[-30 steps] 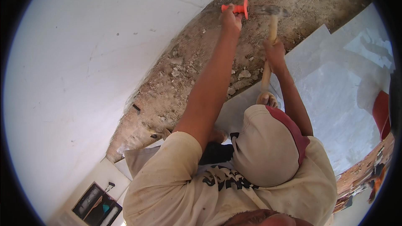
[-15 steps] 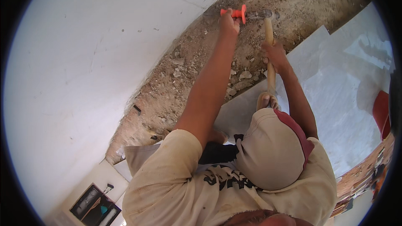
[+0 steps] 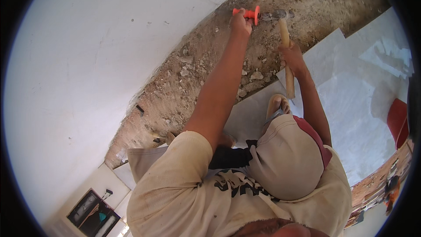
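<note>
My left hand [image 3: 240, 23] is closed around the orange grip of a chisel [image 3: 251, 14] with a round hand guard, held low over rough broken ground by the wall. My right hand [image 3: 291, 55] grips the wooden handle of a hammer [image 3: 285, 35]. The dark metal hammer head [image 3: 278, 14] lines up with the guard end of the chisel; I cannot tell whether they touch. The chisel's working tip is hidden by my left hand and the grip. Between my arms is a beige cap [image 3: 285, 162] with a red brim.
A white wall [image 3: 92, 61] borders the strip of rubble [image 3: 193, 66] on the left. Grey floor slabs [image 3: 346, 92] with a stepped edge lie at the right. A sandalled foot [image 3: 280, 104] rests near the slab edge. A red object [image 3: 397, 123] stands at the far right.
The hammer has shifted slightly right, and the lower end of its handle now shows clear of the foot. Both hands keep their holds. The whole view has shifted a little.
</note>
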Demonstrator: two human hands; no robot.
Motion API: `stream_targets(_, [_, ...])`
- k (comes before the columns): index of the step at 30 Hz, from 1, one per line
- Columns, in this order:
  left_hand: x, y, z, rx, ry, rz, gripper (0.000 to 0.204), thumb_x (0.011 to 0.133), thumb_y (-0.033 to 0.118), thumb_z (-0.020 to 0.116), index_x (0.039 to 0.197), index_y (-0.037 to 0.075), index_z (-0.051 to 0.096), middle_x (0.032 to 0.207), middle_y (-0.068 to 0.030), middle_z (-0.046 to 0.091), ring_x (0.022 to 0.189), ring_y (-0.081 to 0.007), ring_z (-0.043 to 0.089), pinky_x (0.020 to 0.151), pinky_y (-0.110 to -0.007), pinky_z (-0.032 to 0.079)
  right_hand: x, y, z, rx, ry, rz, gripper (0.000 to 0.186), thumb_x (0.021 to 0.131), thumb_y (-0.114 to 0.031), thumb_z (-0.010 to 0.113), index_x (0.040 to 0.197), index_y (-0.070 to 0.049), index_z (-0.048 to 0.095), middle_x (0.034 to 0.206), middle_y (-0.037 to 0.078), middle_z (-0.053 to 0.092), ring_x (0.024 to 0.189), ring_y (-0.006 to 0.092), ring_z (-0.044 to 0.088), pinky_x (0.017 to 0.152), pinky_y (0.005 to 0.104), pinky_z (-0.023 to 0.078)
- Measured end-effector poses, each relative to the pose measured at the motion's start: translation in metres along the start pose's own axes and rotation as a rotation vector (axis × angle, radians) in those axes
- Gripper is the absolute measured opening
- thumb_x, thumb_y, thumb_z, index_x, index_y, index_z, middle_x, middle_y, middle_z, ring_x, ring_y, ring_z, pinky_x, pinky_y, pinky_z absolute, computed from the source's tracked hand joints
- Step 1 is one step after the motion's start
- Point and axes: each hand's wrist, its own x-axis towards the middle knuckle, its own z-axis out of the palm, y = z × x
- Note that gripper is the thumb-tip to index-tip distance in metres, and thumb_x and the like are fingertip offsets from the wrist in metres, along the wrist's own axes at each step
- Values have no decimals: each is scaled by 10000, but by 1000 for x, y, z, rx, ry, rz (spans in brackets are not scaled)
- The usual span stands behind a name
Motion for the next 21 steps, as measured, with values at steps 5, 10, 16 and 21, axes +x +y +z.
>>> stream_targets(5, [-16,6,-15,22,-82,-32,205,925,97,465,1093,-11,421,978,-122,504,862,-244,557,795,-414,519,-27,-6,-3,46,71,13,159,806,-126,557,924,-50,482,655,-16,447,466,59,406,384,224,369])
stream_targets(10, [-31,26,-31,-52,-146,-41,229,890,80,499,1085,-5,415,967,-138,521,867,-257,561,808,-430,498,-46,-19,-5,-29,0,-11,215,790,-114,570,968,-29,485,667,-6,455,464,64,411,385,227,371])
stream_targets(16, [-63,36,-54,166,-169,-79,196,862,74,510,1023,-3,429,935,-154,547,860,-270,572,805,-436,483,-65,-41,-4,-138,-21,-147,209,783,-113,575,955,-24,494,638,-10,459,459,57,412,386,221,359])
stream_targets(21, [-74,53,-76,282,-221,-29,205,865,95,501,1035,14,419,899,-184,564,820,-270,584,777,-431,505,-73,-62,-10,-376,-78,-320,147,798,-112,571,910,-47,500,625,-16,478,450,48,421,397,222,358])
